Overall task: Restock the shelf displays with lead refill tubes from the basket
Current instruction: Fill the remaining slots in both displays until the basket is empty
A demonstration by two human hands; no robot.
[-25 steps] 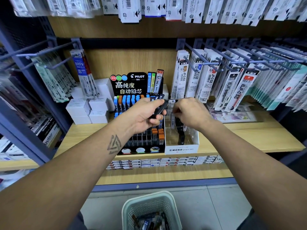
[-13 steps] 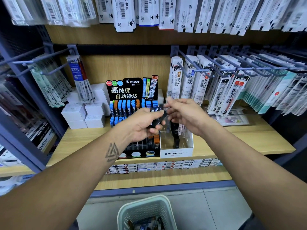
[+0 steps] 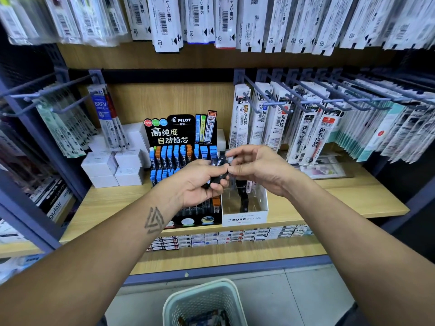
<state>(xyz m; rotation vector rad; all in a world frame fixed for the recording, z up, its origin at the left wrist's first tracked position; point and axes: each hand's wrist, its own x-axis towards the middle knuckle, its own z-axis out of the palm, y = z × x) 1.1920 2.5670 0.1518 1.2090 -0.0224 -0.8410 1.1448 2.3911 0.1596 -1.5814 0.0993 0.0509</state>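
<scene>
My left hand grips a small bunch of black lead refill tubes in front of the shelf displays. My right hand meets it from the right and pinches the end of one tube between thumb and forefinger. Behind the hands stands the black Pilot display with rows of blue and orange-capped tubes. To its right sits the clear Mono display box holding a few black tubes. The pale green basket stands on the floor below, with more tubes inside.
White boxes are stacked left of the Pilot display on the wooden shelf. Refill packs hang from metal pegs at right, left and above. Small boxes line the lower shelf.
My right hand has lifted out of the Mono display box and come to the tubes in my left hand. The view has tilted up slightly.
</scene>
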